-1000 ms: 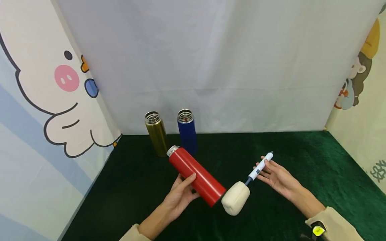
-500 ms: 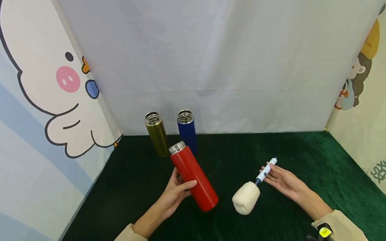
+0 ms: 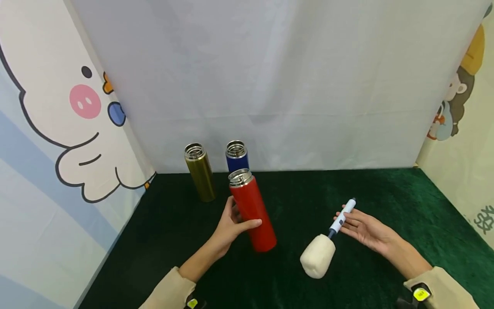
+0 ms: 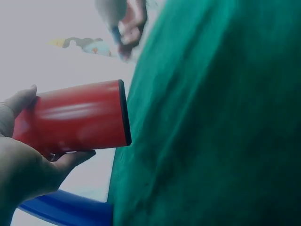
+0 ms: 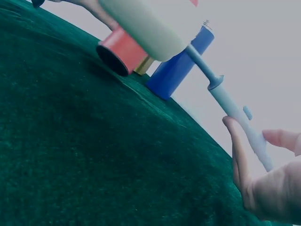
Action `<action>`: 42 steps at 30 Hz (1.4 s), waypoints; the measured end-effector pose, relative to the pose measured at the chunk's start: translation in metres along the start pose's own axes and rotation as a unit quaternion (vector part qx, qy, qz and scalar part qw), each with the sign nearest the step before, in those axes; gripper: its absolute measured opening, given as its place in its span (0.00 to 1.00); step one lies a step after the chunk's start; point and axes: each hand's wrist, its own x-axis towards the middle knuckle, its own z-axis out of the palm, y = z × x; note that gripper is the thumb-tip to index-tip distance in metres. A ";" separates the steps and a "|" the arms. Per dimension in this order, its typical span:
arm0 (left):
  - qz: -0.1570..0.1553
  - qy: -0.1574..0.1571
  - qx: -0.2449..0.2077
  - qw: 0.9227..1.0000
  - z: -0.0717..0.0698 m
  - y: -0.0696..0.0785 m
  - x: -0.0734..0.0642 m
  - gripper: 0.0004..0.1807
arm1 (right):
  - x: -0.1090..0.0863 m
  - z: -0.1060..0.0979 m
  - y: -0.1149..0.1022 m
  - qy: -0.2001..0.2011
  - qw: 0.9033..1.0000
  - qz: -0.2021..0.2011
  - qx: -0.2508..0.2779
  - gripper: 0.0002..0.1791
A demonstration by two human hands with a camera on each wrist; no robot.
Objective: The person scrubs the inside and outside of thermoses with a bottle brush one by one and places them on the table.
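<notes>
My left hand point(image 3: 227, 227) grips a red thermos bottle point(image 3: 254, 214) round its body. The bottle is lidless, with its steel mouth up and tilted slightly to the left; in the left wrist view its dark base hangs clear of the green cloth. My right hand point(image 3: 366, 229) pinches the pale blue handle of a bottle brush point(image 3: 342, 218) between thumb and fingers. The brush's thick white sponge head point(image 3: 318, 256) points down and left, apart from the red bottle. In the right wrist view the sponge head overlaps the red bottle point(image 5: 123, 51).
A gold bottle point(image 3: 200, 176) and a blue bottle point(image 3: 237, 161), both lidless, stand upright toward the back, the blue one partly hidden by the red. Dark green cloth point(image 3: 308, 193) covers the table. Behind hangs a white curtain point(image 3: 308, 86), with printed cartoon panels at both sides.
The red bottle has turned from a strong slant to nearly upright, and now covers part of the blue one. My right hand has drawn the brush to the right, away from the bottle's base.
</notes>
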 end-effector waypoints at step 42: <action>0.192 0.116 0.228 0.947 0.044 -0.010 0.144 0.46 | 0.070 -0.029 -0.095 0.159 0.870 0.048 -0.465 0.47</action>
